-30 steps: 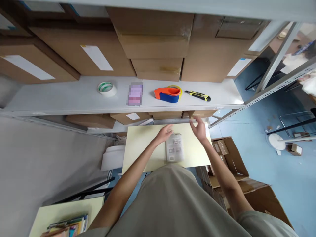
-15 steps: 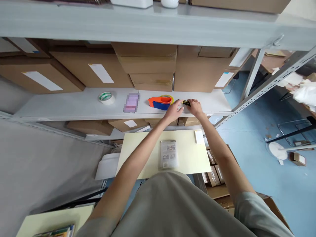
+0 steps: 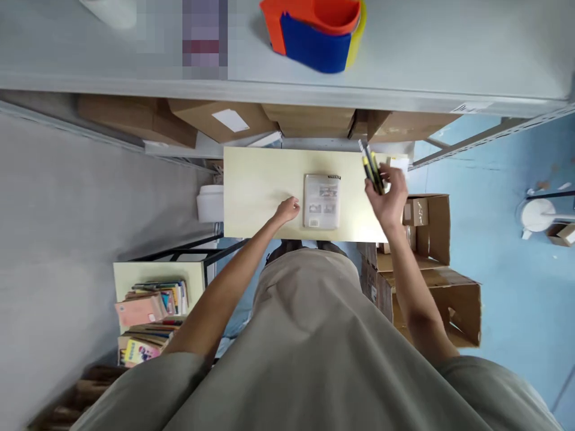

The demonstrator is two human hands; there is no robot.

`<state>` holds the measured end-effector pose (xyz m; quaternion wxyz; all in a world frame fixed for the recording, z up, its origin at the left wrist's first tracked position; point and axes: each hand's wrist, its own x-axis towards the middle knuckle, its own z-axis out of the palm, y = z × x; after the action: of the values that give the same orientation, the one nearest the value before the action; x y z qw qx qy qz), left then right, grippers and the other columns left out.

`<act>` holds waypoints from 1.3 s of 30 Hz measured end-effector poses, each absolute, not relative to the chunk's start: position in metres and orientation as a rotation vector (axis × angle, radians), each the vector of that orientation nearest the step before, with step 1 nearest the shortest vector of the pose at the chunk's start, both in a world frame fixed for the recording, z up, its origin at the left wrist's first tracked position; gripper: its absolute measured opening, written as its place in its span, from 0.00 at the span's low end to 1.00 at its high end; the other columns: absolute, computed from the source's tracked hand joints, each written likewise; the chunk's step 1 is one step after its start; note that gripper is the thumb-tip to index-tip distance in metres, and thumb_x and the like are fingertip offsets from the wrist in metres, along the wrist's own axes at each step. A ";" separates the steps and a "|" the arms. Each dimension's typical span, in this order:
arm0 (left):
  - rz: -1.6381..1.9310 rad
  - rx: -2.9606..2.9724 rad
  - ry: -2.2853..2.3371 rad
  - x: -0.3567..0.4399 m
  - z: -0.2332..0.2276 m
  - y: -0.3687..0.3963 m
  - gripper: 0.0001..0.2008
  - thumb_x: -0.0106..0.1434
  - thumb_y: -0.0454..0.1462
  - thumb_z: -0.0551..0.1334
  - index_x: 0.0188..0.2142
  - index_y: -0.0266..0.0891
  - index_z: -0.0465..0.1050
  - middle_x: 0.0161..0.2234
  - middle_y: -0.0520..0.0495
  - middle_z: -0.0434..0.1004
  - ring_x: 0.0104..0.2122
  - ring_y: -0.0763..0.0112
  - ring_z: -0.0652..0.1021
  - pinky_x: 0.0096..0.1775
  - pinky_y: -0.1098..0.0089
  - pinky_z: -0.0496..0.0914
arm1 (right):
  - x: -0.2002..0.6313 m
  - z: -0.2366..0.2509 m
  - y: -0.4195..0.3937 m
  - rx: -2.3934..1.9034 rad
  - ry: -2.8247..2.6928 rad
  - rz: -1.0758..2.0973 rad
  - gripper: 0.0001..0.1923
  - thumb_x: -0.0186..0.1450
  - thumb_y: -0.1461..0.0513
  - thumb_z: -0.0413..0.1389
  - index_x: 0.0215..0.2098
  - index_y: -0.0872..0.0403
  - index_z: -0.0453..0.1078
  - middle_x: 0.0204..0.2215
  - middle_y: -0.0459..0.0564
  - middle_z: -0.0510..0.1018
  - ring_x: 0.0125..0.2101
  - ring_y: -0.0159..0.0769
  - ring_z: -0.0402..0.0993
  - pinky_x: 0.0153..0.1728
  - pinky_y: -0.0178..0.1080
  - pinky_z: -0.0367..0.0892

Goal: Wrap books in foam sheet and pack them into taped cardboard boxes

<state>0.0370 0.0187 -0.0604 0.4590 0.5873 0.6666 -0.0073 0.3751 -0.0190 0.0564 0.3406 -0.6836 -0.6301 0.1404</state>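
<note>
In my right hand (image 3: 392, 193), raised over the right end of the pale yellow table, are black-and-yellow utility knives (image 3: 372, 170) with pale, thin tips pointing up and away. The fingers are wrapped around their lower part. My left hand (image 3: 287, 209) is curled closed over the table, just left of a flat book in clear plastic (image 3: 322, 202); nothing shows in it. The book lies on the table (image 3: 256, 185) with printed pictures and a barcode facing up. A small white box (image 3: 399, 163) is partly behind my right hand.
On the grey shelf (image 3: 426, 54) above stand an orange-and-blue tape dispenser (image 3: 314, 39) and a white tape roll (image 3: 114, 11). Cardboard boxes (image 3: 309, 120) fill the lower shelf. Open cartons (image 3: 438, 233) stand right of the table; stacked books (image 3: 148, 305) lie at lower left.
My view has tilted down. Both hands have left the shelf and come down over the table. The right one has carried the utility knives along; the left has moved away and closed.
</note>
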 end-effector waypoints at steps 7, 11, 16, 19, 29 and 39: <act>-0.078 1.450 1.546 0.049 -0.087 -0.024 0.14 0.65 0.27 0.67 0.50 0.40 0.82 0.54 0.34 0.85 0.54 0.48 0.85 0.62 0.53 0.77 | 0.281 -0.015 -0.068 -2.014 -1.487 0.921 0.23 0.69 0.55 0.60 0.61 0.50 0.77 0.55 0.60 0.79 0.50 0.52 0.85 0.56 0.54 0.84; -0.009 1.725 1.422 0.020 -0.086 0.004 0.25 0.68 0.28 0.62 0.64 0.35 0.79 0.69 0.28 0.76 0.69 0.40 0.75 0.73 0.46 0.67 | 0.236 -0.037 -0.057 -2.087 -1.508 1.042 0.23 0.68 0.57 0.59 0.60 0.52 0.74 0.58 0.63 0.80 0.53 0.56 0.84 0.57 0.55 0.81; -0.035 1.941 1.164 -0.010 -0.091 0.051 0.37 0.64 0.26 0.60 0.72 0.34 0.74 0.80 0.31 0.63 0.77 0.38 0.65 0.77 0.40 0.60 | 0.199 -0.056 -0.022 -2.162 -1.506 1.121 0.24 0.73 0.58 0.56 0.66 0.53 0.68 0.60 0.66 0.84 0.58 0.62 0.83 0.61 0.59 0.78; -0.043 1.921 1.112 -0.014 -0.096 0.063 0.38 0.62 0.27 0.62 0.73 0.36 0.74 0.80 0.34 0.64 0.78 0.39 0.63 0.78 0.41 0.61 | 0.185 -0.063 -0.004 -2.218 -1.532 1.157 0.25 0.75 0.58 0.54 0.68 0.54 0.65 0.61 0.67 0.83 0.57 0.64 0.83 0.61 0.62 0.77; -0.132 2.073 1.024 -0.020 -0.098 0.071 0.36 0.67 0.28 0.61 0.75 0.37 0.72 0.83 0.38 0.58 0.80 0.44 0.62 0.76 0.47 0.68 | 0.149 -0.057 0.013 -2.430 -1.680 1.116 0.26 0.81 0.62 0.47 0.75 0.57 0.60 0.66 0.72 0.77 0.56 0.63 0.85 0.56 0.60 0.80; -0.372 2.293 0.970 -0.016 -0.089 0.081 0.32 0.70 0.26 0.59 0.73 0.37 0.74 0.84 0.39 0.55 0.79 0.47 0.64 0.70 0.52 0.76 | 0.134 -0.039 -0.001 -2.625 -1.835 1.079 0.26 0.83 0.67 0.41 0.77 0.58 0.60 0.66 0.70 0.78 0.56 0.55 0.86 0.56 0.51 0.81</act>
<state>-0.0159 0.0807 -0.0889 0.3073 0.8668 0.3667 -0.1405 0.1336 -0.0007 -0.0391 -0.1186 -0.7712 -0.5391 0.3171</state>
